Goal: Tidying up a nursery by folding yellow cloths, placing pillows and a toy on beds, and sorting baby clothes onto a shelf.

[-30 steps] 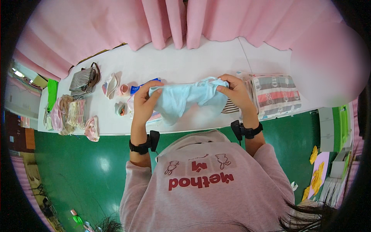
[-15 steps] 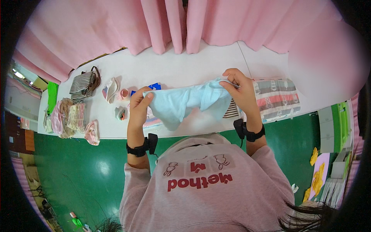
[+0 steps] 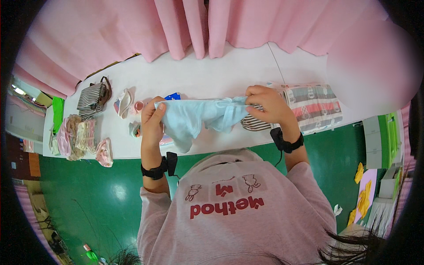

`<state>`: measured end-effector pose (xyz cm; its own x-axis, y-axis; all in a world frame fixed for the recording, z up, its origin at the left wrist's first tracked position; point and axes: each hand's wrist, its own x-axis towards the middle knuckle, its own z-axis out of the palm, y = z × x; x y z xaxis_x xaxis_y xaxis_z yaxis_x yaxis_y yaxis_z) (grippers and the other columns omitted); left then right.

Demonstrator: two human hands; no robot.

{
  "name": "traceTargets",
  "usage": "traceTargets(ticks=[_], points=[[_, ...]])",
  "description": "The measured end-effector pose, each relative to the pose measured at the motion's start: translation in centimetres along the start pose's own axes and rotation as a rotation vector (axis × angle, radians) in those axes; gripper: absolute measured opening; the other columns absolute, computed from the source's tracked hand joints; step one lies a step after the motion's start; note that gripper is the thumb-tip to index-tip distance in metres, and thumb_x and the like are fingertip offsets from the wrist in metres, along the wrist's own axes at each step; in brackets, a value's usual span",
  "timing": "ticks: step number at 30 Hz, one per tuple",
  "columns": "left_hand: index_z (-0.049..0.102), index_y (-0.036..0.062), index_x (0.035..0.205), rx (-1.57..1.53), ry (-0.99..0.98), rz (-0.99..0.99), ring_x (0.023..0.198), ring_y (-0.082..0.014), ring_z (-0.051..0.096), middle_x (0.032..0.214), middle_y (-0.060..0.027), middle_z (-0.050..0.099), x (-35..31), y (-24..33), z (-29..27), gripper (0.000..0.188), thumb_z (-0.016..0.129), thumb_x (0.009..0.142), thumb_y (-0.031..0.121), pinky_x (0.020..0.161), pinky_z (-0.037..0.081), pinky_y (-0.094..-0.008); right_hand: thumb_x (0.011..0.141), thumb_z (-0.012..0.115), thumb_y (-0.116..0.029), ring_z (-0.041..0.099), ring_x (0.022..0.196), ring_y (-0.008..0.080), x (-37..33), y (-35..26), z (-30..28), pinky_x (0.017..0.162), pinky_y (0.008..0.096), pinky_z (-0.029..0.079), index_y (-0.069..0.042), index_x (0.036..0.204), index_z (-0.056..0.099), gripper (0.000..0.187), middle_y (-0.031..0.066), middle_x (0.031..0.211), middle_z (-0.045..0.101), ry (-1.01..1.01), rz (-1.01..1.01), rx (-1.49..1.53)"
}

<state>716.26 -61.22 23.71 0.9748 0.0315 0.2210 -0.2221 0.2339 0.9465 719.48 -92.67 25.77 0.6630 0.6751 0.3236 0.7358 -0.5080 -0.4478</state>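
A small light blue garment (image 3: pixel 183 117) of thin cloth hangs stretched between my hands, above the near part of the white table. Its top edge runs almost level, and the lower part hangs in loose folds. My left hand (image 3: pixel 151 123) pinches its left corner between thumb and fingers. At the right end, my right hand (image 3: pixel 266 105) is closed on the bunched edge, thumb below the fingers. Behind the garment a dark blue item (image 3: pixel 173 96) shows in part. A brown-and-white striped cloth (image 3: pixel 257 123) lies under my right hand.
Folded striped fabric (image 3: pixel 313 106) lies at the right of the white table (image 3: pixel 185 73). Leftward are a striped bag (image 3: pixel 92 100), a pale cap-like item (image 3: pixel 125 104), a small pink roll (image 3: pixel 138 106) and piled cloths (image 3: pixel 73 134). Pink curtains (image 3: pixel 115 31) hang along the back.
My right hand has moved left and slightly down, bringing the garment's ends closer together. The cloth now sags in fuller folds, and more of the striped cloth shows.
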Motion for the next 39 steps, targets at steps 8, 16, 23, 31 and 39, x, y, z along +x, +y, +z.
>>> traceTargets(ticks=[8, 16, 23, 31, 39], points=[[0.057, 0.0016, 0.084, 0.226, -0.042, 0.056, 0.070, -0.0063, 0.046, 0.075, 0.0020, 0.053, 0.1, 0.5, 0.7, 0.014, 0.051, 0.085, 0.015, 0.064, 0.035, -0.0206, 0.067, 0.068, -0.011, 0.052, 0.071, 0.0187, 0.1, -0.4, -0.2, 0.064, 0.0281, 0.040, -0.002, 0.073, 0.061, 0.013, 0.0059, 0.079, 0.057, 0.422, -0.221, 0.570], [0.056, 0.0032, 0.085, 0.255, -0.229, 0.038, 0.069, -0.0048, 0.040, 0.078, 0.0038, 0.050, -0.1, 0.0, -0.4, 0.005, 0.052, 0.083, 0.004, 0.062, 0.033, -0.0182, 0.069, 0.067, -0.011, 0.048, 0.065, 0.0153, -0.2, -0.8, -1.5, 0.058, 0.0281, 0.036, -0.003, 0.070, 0.063, 0.010, 0.0041, 0.065, 0.053, 0.153, -0.018, 0.555], [0.051, 0.0035, 0.075, 0.499, -0.281, 0.038, 0.058, -0.0034, 0.038, 0.069, 0.0043, 0.045, -0.3, 0.3, -0.6, 0.015, 0.064, 0.072, -0.003, 0.051, 0.032, -0.0158, 0.073, 0.061, -0.015, 0.052, 0.067, 0.0238, 0.3, -1.7, -1.2, 0.058, 0.0340, 0.041, -0.005, 0.075, 0.061, 0.010, 0.0081, 0.067, 0.053, 0.169, 0.073, -0.084], [0.046, 0.0043, 0.076, 0.554, -0.222, 0.111, 0.065, -0.0029, 0.045, 0.072, 0.0028, 0.049, 0.0, -0.3, 0.8, 0.016, 0.061, 0.075, -0.002, 0.057, 0.037, -0.0175, 0.069, 0.061, -0.017, 0.055, 0.072, 0.0276, 1.0, -2.6, 0.4, 0.061, 0.0388, 0.043, -0.004, 0.072, 0.059, 0.013, 0.0110, 0.070, 0.053, 0.367, 0.384, -0.271], [0.055, 0.0005, 0.077, 0.578, -0.049, -0.058, 0.053, -0.0045, 0.042, 0.064, 0.0008, 0.053, 1.7, -2.9, 3.0, 0.011, 0.064, 0.073, 0.006, 0.047, 0.033, -0.0193, 0.067, 0.063, -0.021, 0.060, 0.070, 0.0239, 1.8, 4.7, 2.3, 0.060, 0.0327, 0.047, 0.001, 0.074, 0.062, 0.023, 0.0131, 0.079, 0.061, 0.071, 0.579, 0.126]])
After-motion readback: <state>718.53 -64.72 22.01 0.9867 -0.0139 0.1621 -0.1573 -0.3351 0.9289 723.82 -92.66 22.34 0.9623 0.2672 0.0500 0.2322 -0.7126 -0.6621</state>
